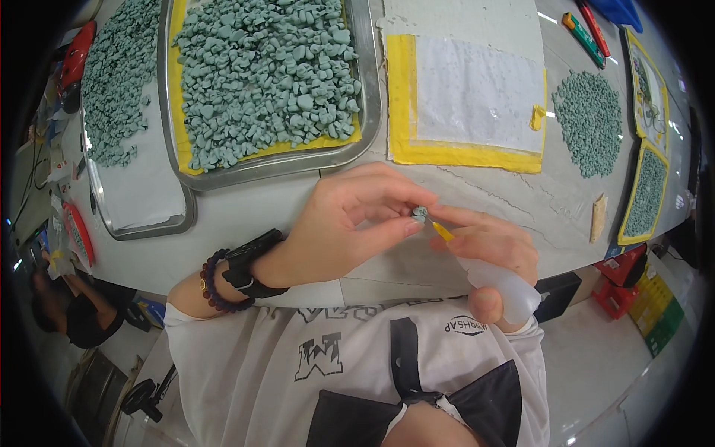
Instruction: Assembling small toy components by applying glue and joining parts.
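Just right of the green stone (419,213), pinched between fingers (393,189) of the left hand (331,220), a yellow nozzle (443,232) slants toward it, its bottle (520,299) clasped in the right hand (497,247).

A: Furniture?
B: Table (462,184), pale and grey-veined, beneath the grip.
A: Floor (596,350)?
B: Pale; below and right of the grip, past the table's edge.
A: Light?
B: White glare (547,18) on the table, above and right of the grip.
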A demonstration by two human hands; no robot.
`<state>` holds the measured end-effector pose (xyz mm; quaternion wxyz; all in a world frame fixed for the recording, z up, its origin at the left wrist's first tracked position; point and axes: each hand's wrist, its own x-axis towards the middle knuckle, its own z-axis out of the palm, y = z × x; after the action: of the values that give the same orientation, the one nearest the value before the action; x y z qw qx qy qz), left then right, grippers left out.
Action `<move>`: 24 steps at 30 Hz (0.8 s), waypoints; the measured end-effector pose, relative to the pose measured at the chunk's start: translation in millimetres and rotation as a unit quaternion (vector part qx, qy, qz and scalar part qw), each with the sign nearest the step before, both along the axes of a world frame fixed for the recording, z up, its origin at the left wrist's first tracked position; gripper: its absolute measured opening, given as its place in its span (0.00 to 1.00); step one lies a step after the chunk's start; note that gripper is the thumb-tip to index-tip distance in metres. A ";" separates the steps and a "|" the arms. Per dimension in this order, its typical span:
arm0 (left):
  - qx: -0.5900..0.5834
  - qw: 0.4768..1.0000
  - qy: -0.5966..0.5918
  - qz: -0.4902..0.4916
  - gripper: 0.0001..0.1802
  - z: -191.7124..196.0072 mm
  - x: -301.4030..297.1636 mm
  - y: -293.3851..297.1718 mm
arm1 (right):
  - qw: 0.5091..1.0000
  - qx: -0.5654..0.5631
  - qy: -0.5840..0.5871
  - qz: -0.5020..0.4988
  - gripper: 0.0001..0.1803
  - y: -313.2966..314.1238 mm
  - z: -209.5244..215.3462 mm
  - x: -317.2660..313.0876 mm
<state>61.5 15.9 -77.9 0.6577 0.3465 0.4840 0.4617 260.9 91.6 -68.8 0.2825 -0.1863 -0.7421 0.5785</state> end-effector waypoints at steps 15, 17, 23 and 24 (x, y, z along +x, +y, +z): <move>-0.005 1.000 -0.005 -0.003 0.19 -0.4 -0.5 -0.4 | 1.000 -0.019 -0.017 -0.018 0.27 -1.8 1.2 1.0; -0.006 1.000 -0.005 -0.005 0.19 -0.7 -0.5 -0.3 | 1.000 -0.016 -0.017 -0.013 0.27 -1.5 1.1 0.5; 0.007 1.000 -0.004 -0.007 0.19 -2.5 -1.0 -1.2 | 1.000 -0.008 -0.016 0.002 0.27 0.8 0.8 0.4; 0.008 1.000 -0.005 -0.008 0.19 -2.6 -1.1 -1.3 | 1.000 -0.004 -0.014 0.003 0.27 1.1 0.1 0.3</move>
<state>60.4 14.6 -80.5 0.6611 0.3526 0.4743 0.4621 261.2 92.7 -68.7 0.2695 -0.1937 -0.7444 0.5794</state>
